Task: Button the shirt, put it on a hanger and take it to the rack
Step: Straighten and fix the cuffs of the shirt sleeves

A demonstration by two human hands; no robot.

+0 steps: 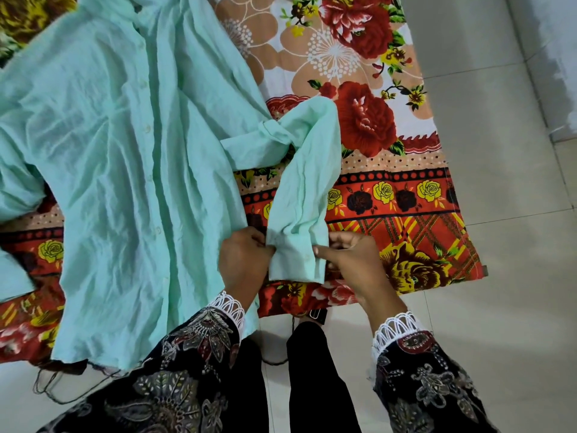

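Note:
A mint-green shirt [118, 157] lies spread on a floral bedsheet, its front placket closed along a row of white buttons. Its right sleeve bends back toward me, and the sleeve's cuff [295, 260] rests near the sheet's front edge. My left hand [243, 260] pinches the left side of the cuff. My right hand [352, 260] holds the cuff's right side, thumb pressed on the fabric. No hanger or rack is in view.
The red, orange and yellow floral bedsheet [390, 195] covers the bed, its edge near my legs. Pale floor tiles [499, 245] run along the right and below. My dark patterned sleeves with white lace cuffs fill the lower frame.

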